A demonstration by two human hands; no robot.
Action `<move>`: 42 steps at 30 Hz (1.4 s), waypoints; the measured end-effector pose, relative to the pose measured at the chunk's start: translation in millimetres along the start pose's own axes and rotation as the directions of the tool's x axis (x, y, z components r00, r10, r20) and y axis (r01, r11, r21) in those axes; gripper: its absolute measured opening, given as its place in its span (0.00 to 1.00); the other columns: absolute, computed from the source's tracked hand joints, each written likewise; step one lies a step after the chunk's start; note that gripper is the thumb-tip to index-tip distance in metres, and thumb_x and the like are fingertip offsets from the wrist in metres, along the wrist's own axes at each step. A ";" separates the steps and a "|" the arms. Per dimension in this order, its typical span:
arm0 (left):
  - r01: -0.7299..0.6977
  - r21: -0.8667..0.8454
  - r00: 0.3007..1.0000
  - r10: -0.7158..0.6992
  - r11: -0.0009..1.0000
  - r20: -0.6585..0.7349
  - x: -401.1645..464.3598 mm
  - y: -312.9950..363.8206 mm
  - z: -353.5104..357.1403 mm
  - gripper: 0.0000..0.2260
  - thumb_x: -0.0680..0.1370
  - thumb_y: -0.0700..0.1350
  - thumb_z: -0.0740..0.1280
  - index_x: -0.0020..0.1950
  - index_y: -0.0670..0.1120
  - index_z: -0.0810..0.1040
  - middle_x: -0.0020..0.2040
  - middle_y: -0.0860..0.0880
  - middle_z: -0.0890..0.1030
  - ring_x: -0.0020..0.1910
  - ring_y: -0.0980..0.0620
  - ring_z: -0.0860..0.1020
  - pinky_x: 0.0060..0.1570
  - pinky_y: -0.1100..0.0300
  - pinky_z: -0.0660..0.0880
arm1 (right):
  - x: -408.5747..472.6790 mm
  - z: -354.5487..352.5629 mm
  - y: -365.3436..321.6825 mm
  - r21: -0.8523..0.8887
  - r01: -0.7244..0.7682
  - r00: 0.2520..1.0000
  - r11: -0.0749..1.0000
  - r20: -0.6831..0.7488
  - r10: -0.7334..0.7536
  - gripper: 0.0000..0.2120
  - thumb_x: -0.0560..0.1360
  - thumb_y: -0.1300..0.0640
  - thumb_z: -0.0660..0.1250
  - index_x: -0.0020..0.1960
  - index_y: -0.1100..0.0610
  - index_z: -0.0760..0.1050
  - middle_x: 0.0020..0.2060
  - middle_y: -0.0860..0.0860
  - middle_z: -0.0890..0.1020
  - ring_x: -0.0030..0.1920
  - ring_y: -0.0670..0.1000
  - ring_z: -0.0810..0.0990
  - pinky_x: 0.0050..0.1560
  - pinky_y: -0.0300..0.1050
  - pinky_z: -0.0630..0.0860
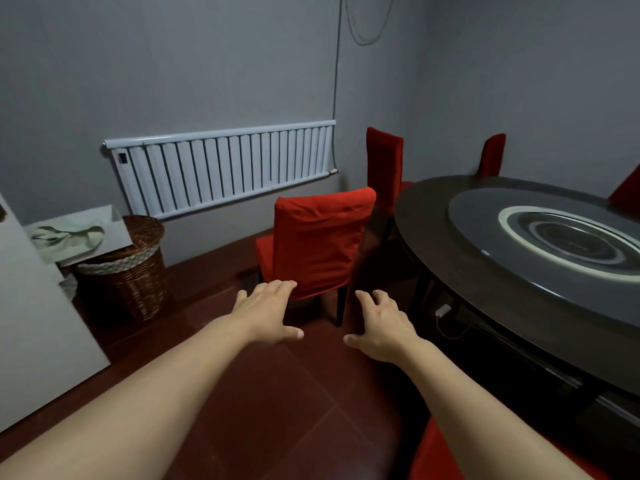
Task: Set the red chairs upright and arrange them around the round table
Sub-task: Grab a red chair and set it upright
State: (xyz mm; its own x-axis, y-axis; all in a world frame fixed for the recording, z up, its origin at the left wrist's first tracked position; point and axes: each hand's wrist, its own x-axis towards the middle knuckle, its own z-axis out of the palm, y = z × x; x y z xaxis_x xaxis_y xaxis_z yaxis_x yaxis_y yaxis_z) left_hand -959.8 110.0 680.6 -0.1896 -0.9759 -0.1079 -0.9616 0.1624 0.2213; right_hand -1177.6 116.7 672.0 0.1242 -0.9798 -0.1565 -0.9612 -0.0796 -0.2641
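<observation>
Red chair upright on tiled floor — beside round table.

Both bare forearms extended forward, palms down. Left hand and right hand side by side, apart, fingers straight and slightly spread, thumbs pointing inward, holding nothing.

No readable text anywhere. Only candidate: a small dark label on the left end of the radiator, far left wall; too small and blurred to read. Nothing legible on the chairs, table or basket.
</observation>
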 end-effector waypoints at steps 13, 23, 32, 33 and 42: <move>0.038 0.015 0.999 -0.038 0.999 -0.006 204.8 -67.3 -42.0 0.42 0.72 0.60 0.70 0.78 0.52 0.50 0.78 0.52 0.55 0.76 0.49 0.54 0.70 0.43 0.53 | 240.7 -28.7 -32.4 0.041 0.058 0.998 0.997 -0.003 -0.058 0.43 0.73 0.45 0.69 0.78 0.51 0.47 0.76 0.59 0.52 0.74 0.60 0.56 0.70 0.55 0.62; -0.061 0.061 0.998 0.060 0.996 0.009 384.3 -138.1 -61.8 0.41 0.73 0.59 0.70 0.78 0.51 0.50 0.78 0.50 0.54 0.75 0.46 0.55 0.71 0.43 0.52 | 404.1 -34.9 -53.2 0.058 -0.084 0.996 0.995 -0.003 0.085 0.44 0.72 0.45 0.70 0.78 0.51 0.47 0.76 0.58 0.52 0.75 0.59 0.56 0.71 0.53 0.63; -0.111 0.120 0.993 0.106 0.986 0.047 505.0 -131.6 -46.1 0.40 0.74 0.59 0.68 0.78 0.51 0.49 0.78 0.49 0.53 0.76 0.43 0.53 0.72 0.42 0.49 | 495.3 -42.3 -25.4 0.061 -0.146 0.987 0.987 -0.064 0.150 0.47 0.71 0.47 0.72 0.78 0.49 0.44 0.77 0.60 0.48 0.77 0.59 0.48 0.74 0.56 0.56; -0.113 0.128 0.993 0.107 0.985 0.051 515.8 -129.1 -42.8 0.40 0.74 0.59 0.68 0.78 0.51 0.49 0.78 0.50 0.54 0.76 0.43 0.53 0.72 0.42 0.49 | 506.4 -44.5 -18.5 0.053 -0.144 0.987 0.988 -0.072 0.147 0.48 0.71 0.47 0.72 0.78 0.48 0.44 0.77 0.60 0.48 0.76 0.59 0.48 0.74 0.56 0.56; 0.020 0.191 0.994 -0.040 0.981 0.101 582.1 -117.1 -2.8 0.46 0.68 0.63 0.72 0.76 0.56 0.49 0.64 0.47 0.71 0.62 0.43 0.72 0.61 0.48 0.68 | 614.0 -42.9 37.8 -0.226 0.067 0.997 0.972 -0.027 -0.075 0.53 0.65 0.49 0.78 0.77 0.42 0.44 0.78 0.52 0.45 0.77 0.58 0.42 0.74 0.60 0.44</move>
State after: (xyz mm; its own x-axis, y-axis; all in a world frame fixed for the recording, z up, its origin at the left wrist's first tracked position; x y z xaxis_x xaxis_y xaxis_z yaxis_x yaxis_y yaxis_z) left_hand -957.0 -477.5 594.5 -0.1704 -0.9619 -0.2136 -0.9853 0.1680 0.0296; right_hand -1148.3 -495.8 606.8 0.1890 -0.9758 -0.1103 -0.9815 -0.1842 -0.0519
